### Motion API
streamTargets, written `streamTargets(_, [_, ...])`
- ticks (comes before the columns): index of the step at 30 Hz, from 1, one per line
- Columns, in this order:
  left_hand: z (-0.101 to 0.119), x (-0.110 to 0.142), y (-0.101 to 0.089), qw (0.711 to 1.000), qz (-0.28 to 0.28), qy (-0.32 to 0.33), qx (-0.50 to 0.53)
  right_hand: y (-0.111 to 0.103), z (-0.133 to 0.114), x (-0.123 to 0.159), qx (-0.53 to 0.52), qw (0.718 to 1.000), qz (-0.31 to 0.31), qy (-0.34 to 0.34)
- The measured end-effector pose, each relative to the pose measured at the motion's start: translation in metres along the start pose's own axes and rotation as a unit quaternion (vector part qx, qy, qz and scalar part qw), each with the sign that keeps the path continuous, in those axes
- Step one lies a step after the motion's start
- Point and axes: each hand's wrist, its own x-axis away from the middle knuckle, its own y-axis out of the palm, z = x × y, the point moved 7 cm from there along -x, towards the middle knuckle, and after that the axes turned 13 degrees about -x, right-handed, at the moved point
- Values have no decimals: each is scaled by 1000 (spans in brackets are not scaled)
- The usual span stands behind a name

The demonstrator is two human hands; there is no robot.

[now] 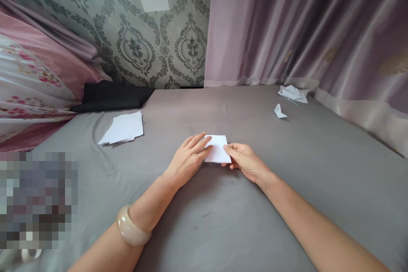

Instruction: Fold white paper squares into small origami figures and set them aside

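A small white square of paper [216,149], which looks folded, is between my hands at the middle of the grey sheet. My right hand [245,159] pinches its right edge, thumb on top and fingers underneath. With fingers stretched out, my left hand [191,155] lies against the paper's left side, its fingertips over the surface. A pale bangle [132,227] circles my left wrist.
White paper sheets [126,127] lie in a stack to the left. Folded paper pieces [293,92] and a small folded paper shape [279,111] rest at the back right. A black cloth [114,95] lies at the back left. Purple curtains [270,25] border the right.
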Motion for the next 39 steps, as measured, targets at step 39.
streamTargets(39, [-23,15,28,896,-59,-375,230,0,-25,1,414,887,-9,-204])
